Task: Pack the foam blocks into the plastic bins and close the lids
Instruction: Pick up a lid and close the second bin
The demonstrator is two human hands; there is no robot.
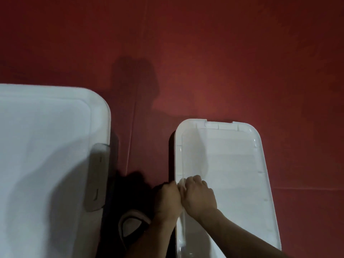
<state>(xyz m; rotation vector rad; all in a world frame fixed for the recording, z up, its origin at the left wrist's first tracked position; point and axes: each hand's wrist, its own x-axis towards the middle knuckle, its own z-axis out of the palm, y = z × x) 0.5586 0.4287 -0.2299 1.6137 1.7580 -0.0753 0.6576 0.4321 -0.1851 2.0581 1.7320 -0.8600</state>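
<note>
Both forearms are seen entering from six o'clock, meeting at the left edge of the smaller bin. Curled over that edge is the left hand (168, 199), knuckles up, its fingers wrapped around the outer side of the rim; what exactly is pinched under them cannot be told. Pressed against it from the inside is the right hand (198, 196), fingers bent down onto the lid close to the rim. The two hands are touching each other along the edge.

Toward four o'clock the smaller plastic bin (260, 164) is laid lengthwise on the red floor (223, 62), its white lid (230, 164) seated on top. A latch tab (218, 125) is seen at the far short end, at about one o'clock from the hands.

At nine o'clock the larger plastic bin (46, 146) is set, also covered by a white lid, with a grey clip (97, 175) folded over its right edge. The two bins are kept apart by a strip of floor.

Between them, near seven o'clock, a dark shoe with a pale sole (132, 224) is visible in shadow. No foam blocks can be made out; whether they are inside cannot be told through the lids.
</note>
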